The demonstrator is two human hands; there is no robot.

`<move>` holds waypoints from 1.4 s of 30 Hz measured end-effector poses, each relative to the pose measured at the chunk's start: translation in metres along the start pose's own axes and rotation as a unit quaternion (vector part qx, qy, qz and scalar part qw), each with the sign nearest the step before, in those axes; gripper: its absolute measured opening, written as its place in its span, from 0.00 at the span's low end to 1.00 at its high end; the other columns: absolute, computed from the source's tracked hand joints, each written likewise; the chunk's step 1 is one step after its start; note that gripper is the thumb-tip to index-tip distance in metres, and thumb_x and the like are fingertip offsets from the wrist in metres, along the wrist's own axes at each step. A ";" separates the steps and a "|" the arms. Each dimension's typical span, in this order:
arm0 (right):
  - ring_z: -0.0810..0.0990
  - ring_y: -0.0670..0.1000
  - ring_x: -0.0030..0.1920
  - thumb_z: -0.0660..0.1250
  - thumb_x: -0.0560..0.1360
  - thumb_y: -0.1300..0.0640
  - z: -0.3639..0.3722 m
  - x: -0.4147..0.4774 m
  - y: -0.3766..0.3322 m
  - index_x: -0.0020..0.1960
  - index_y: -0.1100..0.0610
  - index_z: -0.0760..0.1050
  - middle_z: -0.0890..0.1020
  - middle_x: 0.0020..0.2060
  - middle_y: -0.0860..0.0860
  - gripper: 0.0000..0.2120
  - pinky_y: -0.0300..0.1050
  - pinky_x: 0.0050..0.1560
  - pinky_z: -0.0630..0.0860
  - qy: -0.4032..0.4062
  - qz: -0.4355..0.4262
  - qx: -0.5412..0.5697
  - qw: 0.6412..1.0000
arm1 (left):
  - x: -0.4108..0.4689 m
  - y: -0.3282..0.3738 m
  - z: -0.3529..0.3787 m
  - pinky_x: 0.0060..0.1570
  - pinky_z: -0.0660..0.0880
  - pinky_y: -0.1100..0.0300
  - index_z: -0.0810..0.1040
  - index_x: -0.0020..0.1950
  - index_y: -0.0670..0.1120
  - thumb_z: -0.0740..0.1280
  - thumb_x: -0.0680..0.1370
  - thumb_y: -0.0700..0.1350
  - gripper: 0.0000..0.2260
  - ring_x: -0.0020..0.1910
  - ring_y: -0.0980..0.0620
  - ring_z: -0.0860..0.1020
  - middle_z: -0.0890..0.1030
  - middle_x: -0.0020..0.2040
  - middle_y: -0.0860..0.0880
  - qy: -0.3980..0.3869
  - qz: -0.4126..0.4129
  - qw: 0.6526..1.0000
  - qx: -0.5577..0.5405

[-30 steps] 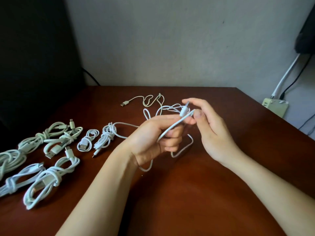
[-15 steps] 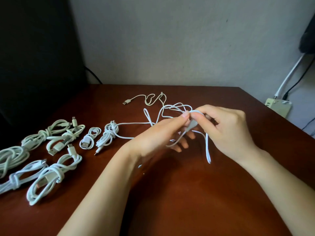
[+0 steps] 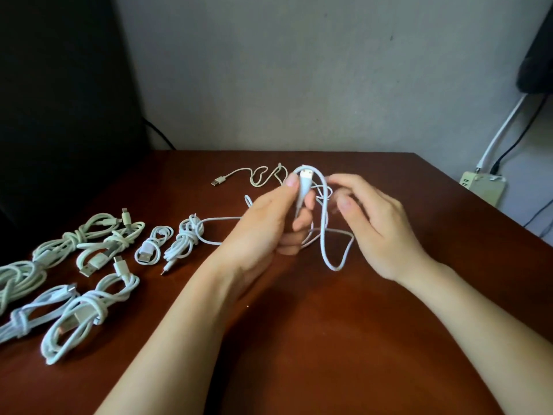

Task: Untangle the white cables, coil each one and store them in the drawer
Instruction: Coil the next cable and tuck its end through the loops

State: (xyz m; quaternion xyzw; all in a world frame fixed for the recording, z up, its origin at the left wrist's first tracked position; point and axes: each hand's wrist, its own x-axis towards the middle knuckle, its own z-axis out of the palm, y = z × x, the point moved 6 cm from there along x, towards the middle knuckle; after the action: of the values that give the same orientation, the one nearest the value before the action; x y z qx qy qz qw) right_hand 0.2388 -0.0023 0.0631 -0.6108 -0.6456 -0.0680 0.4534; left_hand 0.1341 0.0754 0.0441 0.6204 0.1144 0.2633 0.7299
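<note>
My left hand (image 3: 263, 232) pinches the plug end of a white cable (image 3: 323, 235) upright above the middle of the table. A long loop of that cable hangs down to the right of the plug, toward the wood. My right hand (image 3: 377, 226) hovers just right of the loop with its fingers spread and blurred, holding nothing. More of the cable runs left across the table to a small coiled bundle (image 3: 185, 242). A loose cream cable (image 3: 257, 175) with a USB plug lies behind my hands. No drawer is in view.
Several coiled white cables (image 3: 89, 313) lie in rows on the left part of the brown table (image 3: 329, 339). A power strip (image 3: 483, 187) with cords sits past the table's right edge by the wall. A dark object stands at the back left.
My left hand has turned the plug end upright and lifted it. My right hand has let go of the cable and drawn away to the right, and a long loop now hangs free.
</note>
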 end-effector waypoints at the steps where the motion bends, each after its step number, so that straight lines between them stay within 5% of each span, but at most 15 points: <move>1: 0.75 0.36 0.53 0.53 0.78 0.45 0.005 -0.001 0.004 0.61 0.43 0.71 0.76 0.49 0.36 0.14 0.25 0.52 0.67 -0.034 0.010 0.007 0.999 | 0.000 0.001 -0.003 0.23 0.51 0.65 0.67 0.39 0.47 0.50 0.82 0.55 0.18 0.21 0.58 0.56 0.64 0.27 0.52 0.015 0.000 0.999 -0.036; 4: 0.73 0.34 0.56 0.52 0.76 0.41 0.022 -0.005 0.014 0.58 0.42 0.73 0.76 0.51 0.33 0.16 0.26 0.53 0.67 -0.124 0.038 0.015 0.991 | 0.001 0.005 -0.014 0.22 0.52 0.66 0.68 0.38 0.48 0.50 0.83 0.55 0.19 0.21 0.58 0.59 0.66 0.27 0.52 0.059 0.008 0.989 -0.137; 8: 0.79 0.44 0.49 0.54 0.75 0.40 0.030 -0.007 0.018 0.41 0.47 0.79 0.81 0.42 0.43 0.18 0.39 0.52 0.73 -0.142 0.070 0.063 0.985 | 0.002 0.005 -0.032 0.19 0.57 0.68 0.68 0.38 0.48 0.50 0.83 0.56 0.19 0.24 0.57 0.65 0.68 0.31 0.53 0.111 0.022 0.960 -0.255; 12: 0.79 0.43 0.41 0.66 0.75 0.47 0.021 -0.002 0.019 0.32 0.49 0.77 0.81 0.36 0.48 0.14 0.36 0.45 0.70 -0.083 0.107 0.081 0.988 | 0.000 0.000 -0.044 0.21 0.64 0.69 0.69 0.35 0.48 0.52 0.82 0.56 0.20 0.29 0.58 0.67 0.69 0.32 0.52 0.153 0.012 0.935 -0.319; 17: 0.69 0.44 0.29 0.72 0.72 0.52 -0.011 0.001 0.038 0.31 0.52 0.74 0.74 0.25 0.49 0.14 0.40 0.33 0.65 0.110 0.145 0.023 0.983 | -0.002 -0.007 -0.044 0.40 0.77 0.64 0.72 0.36 0.50 0.55 0.81 0.56 0.18 0.39 0.55 0.80 0.80 0.40 0.52 0.174 -0.027 0.943 -0.281; 21: 0.66 0.48 0.29 0.75 0.71 0.55 -0.033 0.001 0.025 0.31 0.57 0.73 0.67 0.23 0.46 0.14 0.33 0.31 0.60 0.204 0.050 -0.071 0.975 | 0.000 -0.007 -0.034 0.49 0.78 0.57 0.72 0.37 0.48 0.55 0.82 0.54 0.17 0.47 0.50 0.83 0.83 0.50 0.48 0.151 -0.036 0.950 -0.270; 29: 0.68 0.51 0.24 0.68 0.74 0.50 -0.004 -0.008 -0.024 0.31 0.60 0.78 0.73 0.22 0.50 0.18 0.40 0.31 0.65 0.115 -0.208 -0.128 0.963 | 0.001 -0.008 -0.037 0.52 0.70 0.57 0.71 0.41 0.48 0.53 0.84 0.50 0.15 0.45 0.54 0.78 0.84 0.44 0.52 0.168 -0.022 0.977 -0.131; 32: 0.64 0.48 0.24 0.69 0.74 0.50 0.000 -0.008 -0.031 0.31 0.59 0.78 0.67 0.21 0.47 0.17 0.39 0.30 0.65 0.090 -0.216 -0.115 0.965 | 0.001 -0.008 -0.035 0.48 0.75 0.57 0.72 0.40 0.48 0.53 0.83 0.51 0.16 0.42 0.54 0.80 0.84 0.45 0.50 0.159 -0.023 0.976 -0.145; 35: 0.60 0.47 0.27 0.69 0.73 0.49 0.001 -0.006 -0.028 0.32 0.59 0.79 0.62 0.22 0.45 0.16 0.40 0.28 0.64 0.072 -0.199 -0.105 0.972 | 0.001 -0.007 -0.032 0.35 0.78 0.61 0.72 0.42 0.47 0.54 0.83 0.52 0.15 0.32 0.55 0.78 0.83 0.40 0.51 0.159 -0.019 0.977 -0.144; 38: 0.61 0.47 0.28 0.70 0.72 0.50 0.002 -0.006 -0.025 0.32 0.59 0.78 0.67 0.21 0.48 0.16 0.36 0.28 0.62 0.056 -0.181 -0.080 0.979 | 0.001 -0.005 -0.032 0.24 0.67 0.65 0.71 0.45 0.47 0.53 0.84 0.50 0.13 0.24 0.56 0.68 0.77 0.36 0.51 0.171 0.009 0.979 -0.106; 42: 0.62 0.44 0.26 0.71 0.71 0.50 0.005 -0.005 -0.026 0.32 0.58 0.78 0.67 0.22 0.43 0.14 0.28 0.32 0.59 0.028 -0.162 -0.043 0.985 | 0.002 -0.006 -0.030 0.21 0.56 0.67 0.69 0.48 0.48 0.53 0.84 0.49 0.10 0.23 0.57 0.57 0.71 0.33 0.51 0.163 0.001 0.984 -0.067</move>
State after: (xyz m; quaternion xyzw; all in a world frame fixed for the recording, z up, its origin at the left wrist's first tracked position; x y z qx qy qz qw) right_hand 0.2138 -0.0091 0.0685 -0.5146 -0.7197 -0.1855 0.4275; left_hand 0.1226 0.1012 0.0323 0.5191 0.2131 0.3687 0.7411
